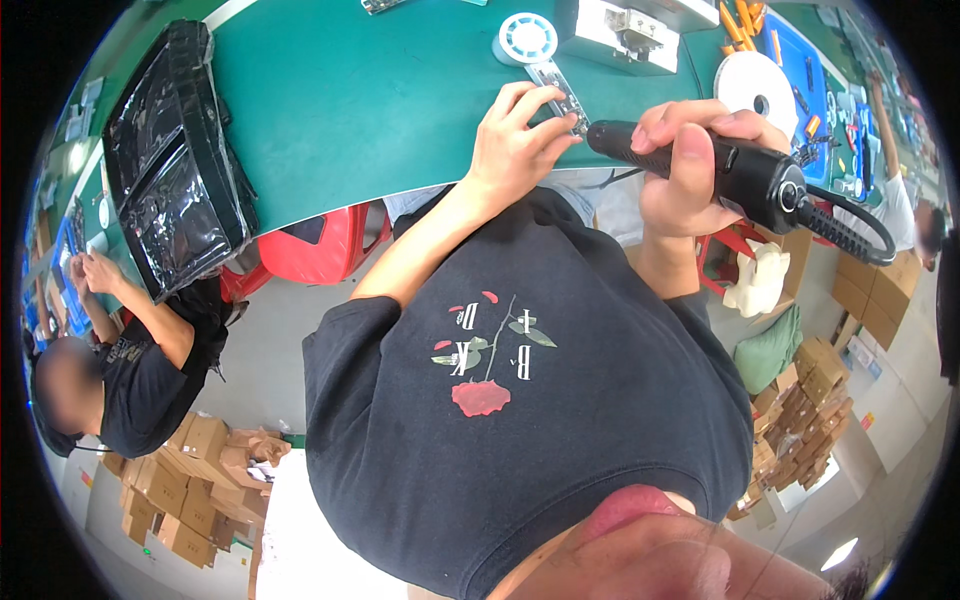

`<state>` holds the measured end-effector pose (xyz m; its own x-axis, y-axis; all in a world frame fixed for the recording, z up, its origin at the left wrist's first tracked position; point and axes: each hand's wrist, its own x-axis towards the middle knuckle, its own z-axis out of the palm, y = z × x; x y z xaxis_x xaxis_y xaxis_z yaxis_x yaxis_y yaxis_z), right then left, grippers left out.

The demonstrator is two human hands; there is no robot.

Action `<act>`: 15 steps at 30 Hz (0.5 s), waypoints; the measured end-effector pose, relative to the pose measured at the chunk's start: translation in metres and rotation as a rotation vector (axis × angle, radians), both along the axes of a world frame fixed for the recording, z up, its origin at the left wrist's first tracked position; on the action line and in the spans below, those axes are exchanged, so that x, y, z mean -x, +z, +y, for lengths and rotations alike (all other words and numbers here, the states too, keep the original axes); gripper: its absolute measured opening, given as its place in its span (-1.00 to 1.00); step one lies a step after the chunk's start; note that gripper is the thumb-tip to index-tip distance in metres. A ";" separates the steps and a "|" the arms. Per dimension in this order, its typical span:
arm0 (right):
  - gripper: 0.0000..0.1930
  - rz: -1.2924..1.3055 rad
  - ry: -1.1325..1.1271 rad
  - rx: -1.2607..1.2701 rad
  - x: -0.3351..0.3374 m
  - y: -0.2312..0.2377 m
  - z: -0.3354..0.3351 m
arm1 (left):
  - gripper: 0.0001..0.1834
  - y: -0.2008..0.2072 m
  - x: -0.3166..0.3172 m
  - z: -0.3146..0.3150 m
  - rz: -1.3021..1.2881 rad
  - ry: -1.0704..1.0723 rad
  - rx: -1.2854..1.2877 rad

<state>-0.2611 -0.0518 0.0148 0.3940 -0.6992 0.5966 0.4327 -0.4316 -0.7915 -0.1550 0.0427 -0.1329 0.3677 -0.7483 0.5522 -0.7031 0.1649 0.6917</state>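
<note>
My left hand (510,145) lies at the front edge of the green table (350,110). Its thumb and fingers are closed on a narrow silvery strip with small parts (550,75), holding it near its close end. My right hand (690,175) wraps round a black electric screwdriver (755,175), held almost level with its nose pointing left. That nose is right beside the strip's near end, by my left fingertips; whether the bit touches it I cannot tell. A cord leaves the screwdriver's right end. Touching or just behind the strip's far end is a pale blue and white spool (526,40).
A grey metal machine (610,45) stands at the back, right of the spool. Further right are a white reel (752,85) and a blue tray (790,45) with orange-handled tools (740,25). Black plastic-wrapped trays (180,170) sit at the left. A person (140,370) works beyond them.
</note>
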 end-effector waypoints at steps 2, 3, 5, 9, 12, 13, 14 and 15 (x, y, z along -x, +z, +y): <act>-0.54 0.007 0.035 0.039 0.003 -0.004 0.000 | -0.65 0.001 0.001 0.000 0.001 0.002 -0.001; -0.53 0.028 0.014 0.075 0.005 -0.007 0.001 | -0.66 0.001 0.000 0.000 0.002 0.003 -0.002; -0.53 0.041 -0.014 0.092 0.004 -0.008 0.001 | -0.64 0.002 -0.001 0.000 -0.006 -0.003 -0.002; -0.53 0.003 0.085 0.037 0.001 -0.005 -0.006 | -0.64 0.003 -0.002 0.001 -0.007 -0.002 -0.006; -0.72 -0.053 0.059 -0.066 -0.007 0.018 -0.025 | -0.66 0.005 0.000 -0.001 0.003 -0.015 -0.015; -0.77 -0.024 -0.005 -0.010 -0.007 0.032 -0.040 | -0.66 0.006 0.001 -0.002 0.018 -0.029 -0.018; -0.80 -0.063 -0.060 0.009 -0.008 0.039 -0.058 | -0.66 0.006 -0.001 -0.001 0.022 -0.024 -0.027; -0.83 -0.095 -0.129 0.031 -0.009 0.046 -0.077 | -0.67 0.006 -0.001 -0.002 0.029 -0.031 -0.035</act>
<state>-0.2525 -0.1290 0.0605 0.2425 -0.7211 0.6490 0.4445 -0.5121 -0.7350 -0.1538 0.0407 -0.1265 0.3597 -0.7782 0.5147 -0.6775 0.1615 0.7176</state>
